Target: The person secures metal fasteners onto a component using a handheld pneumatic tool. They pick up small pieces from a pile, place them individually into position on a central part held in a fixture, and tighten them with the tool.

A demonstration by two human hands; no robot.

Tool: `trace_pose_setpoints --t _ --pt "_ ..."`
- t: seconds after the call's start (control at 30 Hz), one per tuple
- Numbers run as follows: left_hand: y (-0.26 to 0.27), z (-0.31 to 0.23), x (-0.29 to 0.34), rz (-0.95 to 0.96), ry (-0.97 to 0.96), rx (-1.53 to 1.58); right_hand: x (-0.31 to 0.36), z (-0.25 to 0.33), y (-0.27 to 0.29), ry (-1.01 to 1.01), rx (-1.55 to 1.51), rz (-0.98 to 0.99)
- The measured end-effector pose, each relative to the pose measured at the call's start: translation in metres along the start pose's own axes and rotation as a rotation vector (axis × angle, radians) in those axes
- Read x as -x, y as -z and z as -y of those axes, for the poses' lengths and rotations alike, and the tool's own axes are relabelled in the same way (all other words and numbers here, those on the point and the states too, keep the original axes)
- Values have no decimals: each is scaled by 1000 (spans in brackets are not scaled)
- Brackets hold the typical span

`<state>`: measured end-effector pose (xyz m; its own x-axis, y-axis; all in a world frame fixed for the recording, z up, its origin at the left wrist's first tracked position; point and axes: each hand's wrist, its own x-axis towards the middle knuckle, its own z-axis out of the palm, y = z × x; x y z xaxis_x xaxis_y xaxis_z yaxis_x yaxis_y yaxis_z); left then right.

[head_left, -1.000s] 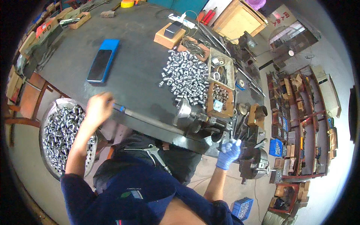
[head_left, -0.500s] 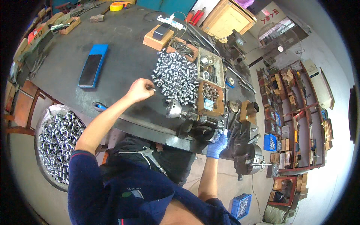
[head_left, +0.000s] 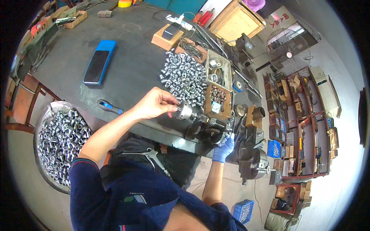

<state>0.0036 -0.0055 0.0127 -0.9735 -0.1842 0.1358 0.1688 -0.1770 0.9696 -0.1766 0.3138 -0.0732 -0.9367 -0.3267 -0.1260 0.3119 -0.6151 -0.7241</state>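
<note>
My bare left hand (head_left: 156,103) is at the face of a round metal chuck (head_left: 184,110). Its fingers pinch a small metal fitting, mostly hidden by the fingertips and the chuck. The chuck sits on the left end of a dark bench-mounted spindle device (head_left: 204,126). At that device's right end, my right hand (head_left: 224,149) in a blue glove has its fingers wrapped round a dark handwheel (head_left: 217,138). A large heap of shiny metal fittings (head_left: 183,75) lies on the workbench just beyond my left hand.
Left on the workbench (head_left: 131,50) lie a blue case with a dark top (head_left: 97,67) and a blue-black handled tool (head_left: 110,107). A round pan (head_left: 90,133) of fittings stands lower left. An air gun (head_left: 151,156) lies across my lap. A bench vise (head_left: 254,165) is at right.
My left hand has moved right from beside the heap to the chuck, with the small fitting in its fingers. My right hand stays at the handwheel. The whole view has shifted slightly.
</note>
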Motion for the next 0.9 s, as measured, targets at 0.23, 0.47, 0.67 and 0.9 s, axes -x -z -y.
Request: trace_pose_setpoints --t 0.23,0.47,0.67,0.9 --pt "-4 -5 1 -7 -86 -184 30 26 -11 52 65 -21" --pt "-2 3 4 -49 -141 -192 -5 73 -65 116 90 247" --pt "-3 7 0 -44 -162 -196 -90 54 -45 -93 -148 345" --pt "-2 12 -1 -66 -164 -173 -85 -5 -7 22 200 -41"
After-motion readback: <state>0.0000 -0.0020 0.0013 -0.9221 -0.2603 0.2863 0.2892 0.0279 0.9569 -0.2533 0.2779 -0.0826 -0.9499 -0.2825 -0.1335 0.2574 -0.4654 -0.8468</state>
